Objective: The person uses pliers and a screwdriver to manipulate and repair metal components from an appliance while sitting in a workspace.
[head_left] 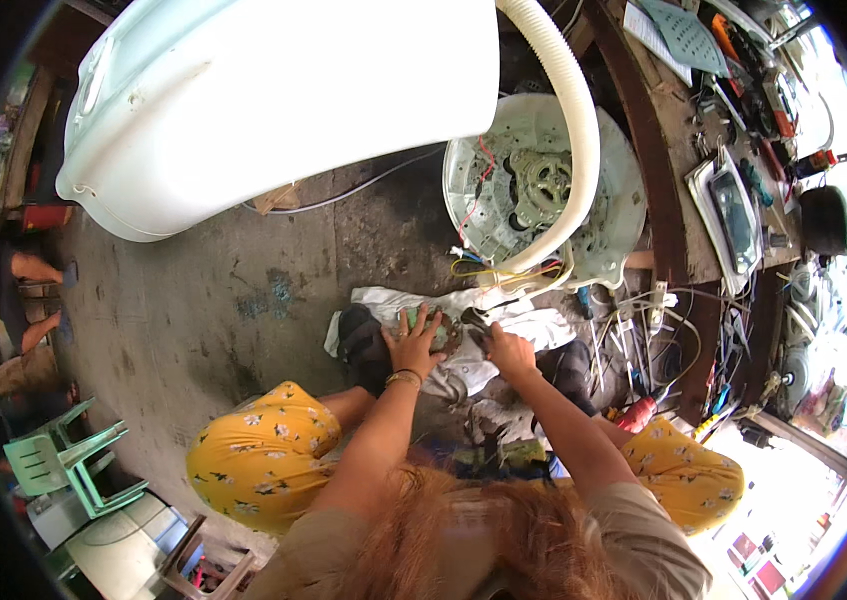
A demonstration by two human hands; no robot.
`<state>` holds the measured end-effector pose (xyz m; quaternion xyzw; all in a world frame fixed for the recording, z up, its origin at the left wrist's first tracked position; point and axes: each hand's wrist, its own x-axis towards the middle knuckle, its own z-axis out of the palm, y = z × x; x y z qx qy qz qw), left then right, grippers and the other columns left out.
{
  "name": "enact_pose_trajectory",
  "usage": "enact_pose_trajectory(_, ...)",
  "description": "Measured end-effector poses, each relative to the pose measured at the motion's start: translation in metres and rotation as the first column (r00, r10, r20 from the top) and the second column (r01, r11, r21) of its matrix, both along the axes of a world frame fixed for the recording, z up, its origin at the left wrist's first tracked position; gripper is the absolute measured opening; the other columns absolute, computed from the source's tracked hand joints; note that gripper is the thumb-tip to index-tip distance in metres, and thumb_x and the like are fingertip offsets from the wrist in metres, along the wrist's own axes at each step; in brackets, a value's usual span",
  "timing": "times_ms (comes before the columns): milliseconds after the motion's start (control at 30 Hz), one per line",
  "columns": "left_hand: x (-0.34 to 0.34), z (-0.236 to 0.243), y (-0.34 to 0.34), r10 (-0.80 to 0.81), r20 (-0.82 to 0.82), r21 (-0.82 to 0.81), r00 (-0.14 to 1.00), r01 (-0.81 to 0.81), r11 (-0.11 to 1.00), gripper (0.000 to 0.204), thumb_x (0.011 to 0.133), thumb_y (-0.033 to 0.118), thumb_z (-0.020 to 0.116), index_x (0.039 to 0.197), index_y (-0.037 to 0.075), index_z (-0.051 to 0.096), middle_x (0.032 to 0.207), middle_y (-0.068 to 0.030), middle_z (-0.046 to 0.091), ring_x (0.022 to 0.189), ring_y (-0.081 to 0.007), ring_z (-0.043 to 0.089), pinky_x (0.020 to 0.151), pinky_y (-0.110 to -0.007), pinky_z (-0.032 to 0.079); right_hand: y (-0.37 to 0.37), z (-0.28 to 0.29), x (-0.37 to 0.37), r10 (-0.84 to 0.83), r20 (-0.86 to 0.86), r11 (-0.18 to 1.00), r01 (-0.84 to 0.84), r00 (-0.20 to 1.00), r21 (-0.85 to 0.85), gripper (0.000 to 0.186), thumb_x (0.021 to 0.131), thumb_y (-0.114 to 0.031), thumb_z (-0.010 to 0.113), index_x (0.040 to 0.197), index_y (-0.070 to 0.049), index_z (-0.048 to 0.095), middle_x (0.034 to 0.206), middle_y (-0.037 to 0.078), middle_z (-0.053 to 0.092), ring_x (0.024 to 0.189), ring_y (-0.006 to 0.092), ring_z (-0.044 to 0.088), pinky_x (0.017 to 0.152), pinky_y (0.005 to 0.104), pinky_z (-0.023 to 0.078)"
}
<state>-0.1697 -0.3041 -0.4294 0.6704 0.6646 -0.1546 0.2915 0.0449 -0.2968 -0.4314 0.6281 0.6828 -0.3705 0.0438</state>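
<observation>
I am sitting low over the floor (189,330), knees apart, with both hands working on a white cloth (536,328) that is lying between my shoes. My left hand (410,349) is spreading its fingers flat over a greenish, dirty part (448,336), which is resting on the cloth. My right hand (512,354) is curling closed around a dark tool (475,319) just beside the part; I cannot tell what kind it is, nor whether its tip is touching the part.

Beyond the cloth, a round tub (601,215) is lying with a metal bracket (541,187) at its middle, and a pale ribbed hose (587,135) is arching over it. A large white casing (294,90) is filling the upper left. Cables and tools are lying to my right.
</observation>
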Motion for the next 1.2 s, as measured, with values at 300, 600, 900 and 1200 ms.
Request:
enact_pose_trajectory(300,0.001,0.007,-0.001,0.051,0.055,-0.024,0.997,-0.05,0.998,0.076,0.073,0.045,0.073,0.139,0.029,0.04,0.156,0.0075,0.006,0.142,-0.034,0.005,0.104,-0.071,0.01,-0.016,-0.004,-0.014,0.211,0.082,0.969,-0.219,0.974,0.117,0.018,0.088,-0.024,0.053,0.096,-0.009,0.048,0.07,0.018,0.063,0.062,0.0383,0.063,0.053,0.0484,0.049)
enact_pose_trajectory(600,0.0,-0.004,-0.01,0.028,-0.004,0.013,1.0,-0.028,1.0,0.082,0.07,0.046,0.075,0.141,0.039,0.034,0.155,0.0101,0.004,0.142,-0.0318,0.005,0.104,-0.072,0.013,-0.02,0.007,-0.018,0.206,0.087,0.977,-0.21,0.975,0.035,0.027,0.087,-0.035,0.056,0.101,-0.012,0.054,0.064,0.018,0.06,0.065,0.0396,0.062,0.057,0.0464,0.05)
enact_pose_trajectory(900,-0.001,0.017,0.006,-0.012,0.019,-0.029,1.0,0.012,0.999,0.085,0.071,0.042,0.076,0.142,0.04,0.029,0.155,0.0068,0.006,0.142,-0.0311,0.009,0.105,-0.071,0.01,0.013,0.009,-0.019,0.127,0.011,0.991,-0.127,0.992,0.047,0.026,0.084,-0.023,0.058,0.105,-0.008,0.054,0.076,0.017,0.064,0.066,0.0379,0.062,0.06,0.0483,0.049)
enact_pose_trajectory(1200,-0.009,0.01,0.025,-0.099,-0.004,0.075,0.995,0.099,0.992,0.087,0.066,0.035,0.082,0.138,0.028,0.035,0.126,-0.0073,0.04,0.113,-0.0293,0.047,0.087,-0.049,0.036,0.001,0.065,0.176,0.079,0.261,0.992,-0.102,0.962,0.079,0.025,0.075,-0.033,0.067,0.089,-0.012,0.065,0.085,0.01,0.066,0.082,0.0308,0.063,0.073,0.0436,0.049)
